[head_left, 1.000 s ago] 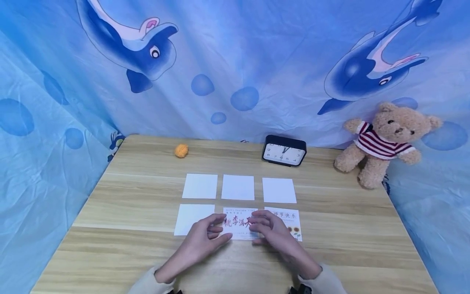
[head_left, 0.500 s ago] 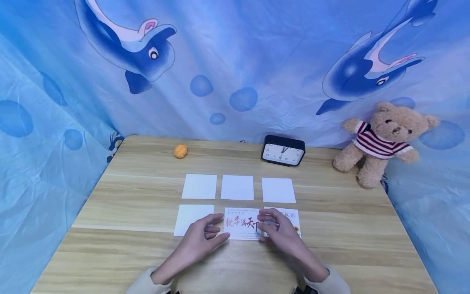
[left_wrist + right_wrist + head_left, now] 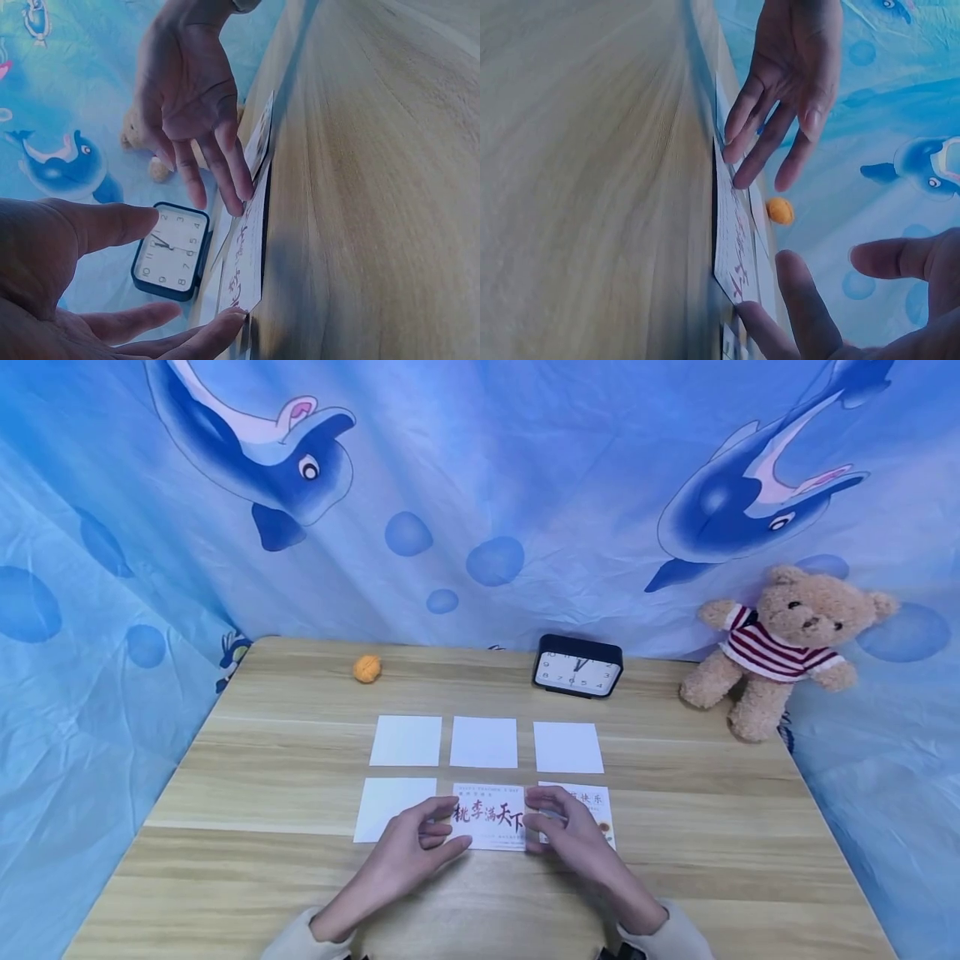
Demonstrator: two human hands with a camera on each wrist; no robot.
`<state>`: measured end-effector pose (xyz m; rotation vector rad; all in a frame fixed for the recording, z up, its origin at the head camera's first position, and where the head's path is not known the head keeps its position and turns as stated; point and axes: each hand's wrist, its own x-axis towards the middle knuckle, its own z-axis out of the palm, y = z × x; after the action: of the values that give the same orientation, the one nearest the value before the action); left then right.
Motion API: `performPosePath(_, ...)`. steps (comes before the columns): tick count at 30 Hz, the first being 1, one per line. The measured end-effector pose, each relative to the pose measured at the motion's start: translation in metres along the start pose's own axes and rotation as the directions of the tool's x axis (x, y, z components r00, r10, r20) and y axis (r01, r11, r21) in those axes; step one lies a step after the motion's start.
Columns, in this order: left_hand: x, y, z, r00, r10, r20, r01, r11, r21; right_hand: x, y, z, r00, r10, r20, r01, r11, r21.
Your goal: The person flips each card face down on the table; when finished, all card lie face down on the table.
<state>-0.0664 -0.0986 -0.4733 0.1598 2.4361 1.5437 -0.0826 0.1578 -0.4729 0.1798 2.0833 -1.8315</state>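
Observation:
A white card with red characters (image 3: pixel 489 818) lies in the middle of the front row of cards, between my two hands. At its left edge is my left hand (image 3: pixel 408 843), fingers slightly bent; in the left wrist view a fingertip (image 3: pixel 234 315) meets the card's edge. My right hand (image 3: pixel 573 839) is at the opposite edge, and in the right wrist view its fingertip (image 3: pixel 748 309) touches a corner there. Neither hand is curled round the card. Partly covered by the right hand is a second printed card (image 3: pixel 592 802) with sunflowers. A blank white card (image 3: pixel 386 802) lies partly behind the left hand.
Behind the front row lie three blank cards: left (image 3: pixel 407 741), middle (image 3: pixel 483 743) and right (image 3: pixel 568 747). A black-framed clock (image 3: pixel 577 667), an orange ball-like object (image 3: pixel 367 668) and a teddy bear (image 3: pixel 787 643) stand along the back of the wooden table (image 3: pixel 247 793).
My right hand has drawn back rightward from over the red-lettered card, uncovering its last characters. Since half a second ago the card has shifted slightly left. The left hand stays nearly still.

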Motion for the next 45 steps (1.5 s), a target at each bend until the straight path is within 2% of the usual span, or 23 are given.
performPosePath(6, -0.002, 0.000, 0.000, 1.000, -0.004, -0.017, 0.004, 1.000, 0.016, 0.000, -0.001, 0.003, 0.998, 0.067, 0.013, -0.069, 0.985, 0.161)
performPosePath(10, -0.003, 0.000, 0.001, 1.000, -0.004, -0.024, 0.004, 1.000, 0.020, 0.001, 0.001, 0.006, 0.996, 0.079, 0.037, -0.085, 0.975, 0.207)
performPosePath(18, -0.004, -0.001, 0.002, 1.000, 0.013, -0.020, -0.012, 1.000, 0.021, 0.003, -0.002, 0.009, 0.995, 0.082, 0.063, -0.094, 0.967, 0.236)
performPosePath(27, -0.003, -0.001, 0.002, 0.999, 0.024, -0.023, -0.023, 0.999, 0.032, 0.005, -0.005, 0.013, 0.994, 0.108, 0.016, -0.110, 0.976, 0.186)
performPosePath(37, -0.004, -0.002, 0.003, 1.000, 0.023, -0.016, -0.022, 0.999, 0.030, 0.005, -0.005, 0.019, 0.994, 0.109, 0.011, -0.109, 0.973, 0.203)
performPosePath(45, -0.007, 0.001, 0.004, 0.999, 0.027, -0.026, -0.024, 0.994, 0.110, 0.010, -0.004, 0.011, 0.996, 0.084, -0.008, -0.081, 0.978, 0.194)
